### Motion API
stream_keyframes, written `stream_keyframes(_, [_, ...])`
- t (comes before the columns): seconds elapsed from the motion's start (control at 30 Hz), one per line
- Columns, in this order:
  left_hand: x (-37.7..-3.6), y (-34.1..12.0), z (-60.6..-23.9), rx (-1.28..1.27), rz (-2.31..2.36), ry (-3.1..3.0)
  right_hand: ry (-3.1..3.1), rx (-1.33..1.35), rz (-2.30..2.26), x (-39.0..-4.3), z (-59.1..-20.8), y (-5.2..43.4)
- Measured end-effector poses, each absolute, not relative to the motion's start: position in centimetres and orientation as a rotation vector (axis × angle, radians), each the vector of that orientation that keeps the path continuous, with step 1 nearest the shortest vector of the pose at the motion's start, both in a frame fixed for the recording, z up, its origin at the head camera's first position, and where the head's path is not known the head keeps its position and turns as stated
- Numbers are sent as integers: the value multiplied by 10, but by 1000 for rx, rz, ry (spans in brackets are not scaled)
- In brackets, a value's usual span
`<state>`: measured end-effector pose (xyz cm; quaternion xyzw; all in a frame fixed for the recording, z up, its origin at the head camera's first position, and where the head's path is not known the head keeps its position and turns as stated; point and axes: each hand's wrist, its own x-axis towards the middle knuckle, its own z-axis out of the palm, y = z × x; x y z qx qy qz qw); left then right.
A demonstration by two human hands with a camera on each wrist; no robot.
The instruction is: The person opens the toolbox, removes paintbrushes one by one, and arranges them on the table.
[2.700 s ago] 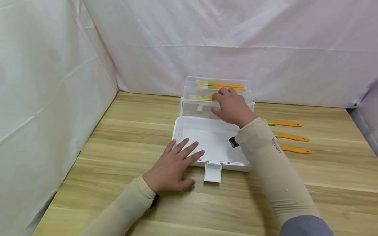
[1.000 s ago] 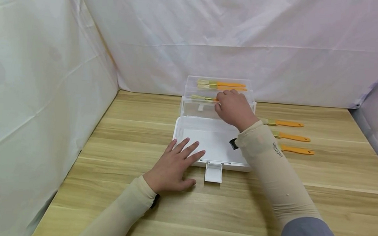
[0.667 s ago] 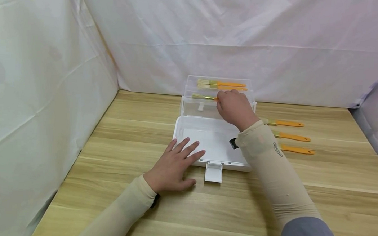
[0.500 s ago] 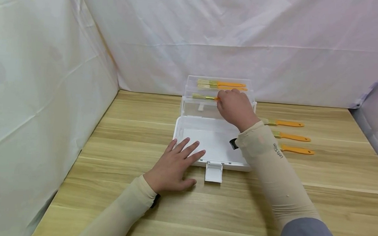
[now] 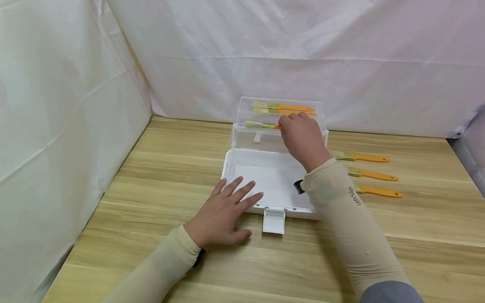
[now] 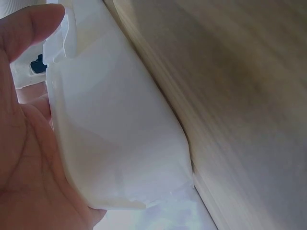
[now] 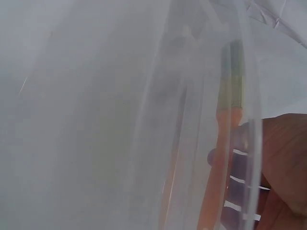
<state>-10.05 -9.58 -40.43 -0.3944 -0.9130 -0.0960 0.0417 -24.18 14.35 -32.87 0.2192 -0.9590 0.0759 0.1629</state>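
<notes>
In the head view, my right hand [image 5: 303, 136] pinches the orange handle of a paintbrush [image 5: 261, 125] at the lower clear tray [image 5: 244, 117] of an opened white box. The bristles point left; the hand covers most of the handle. Through clear plastic, the right wrist view shows the brush [image 7: 231, 79] with fingertips at its handle. Two more paintbrushes [image 5: 295, 108] lie in the upper tray behind. My left hand [image 5: 222, 215] is spread over the front left corner of the box [image 5: 273, 186]. From the left wrist, the palm is close against the white box wall [image 6: 115, 120].
Three orange-handled paintbrushes [image 5: 371, 158] lie on the wooden table [image 5: 440, 256] right of the box, their bristle ends partly behind the right forearm. An unfastened latch [image 5: 274, 222] juts from the box front. White cloth [image 5: 300, 30] hangs behind and at both sides.
The right hand has shifted slightly right with the paintbrush, its fingers now more tucked in. The brush tipped edge-on and shows its side again. My left hand has stayed put.
</notes>
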Motion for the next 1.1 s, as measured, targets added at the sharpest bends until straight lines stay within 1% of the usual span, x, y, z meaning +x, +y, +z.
stream_keyframes(0.7, [-100, -96, -403, -1204, -296, -2796, -2724, 664, 186, -237, -330, 147])
stream_keyframes(1.1, [-100, -97, -404, -1206, -301, -2798, -2700, 650, 167, -229, -322, 151])
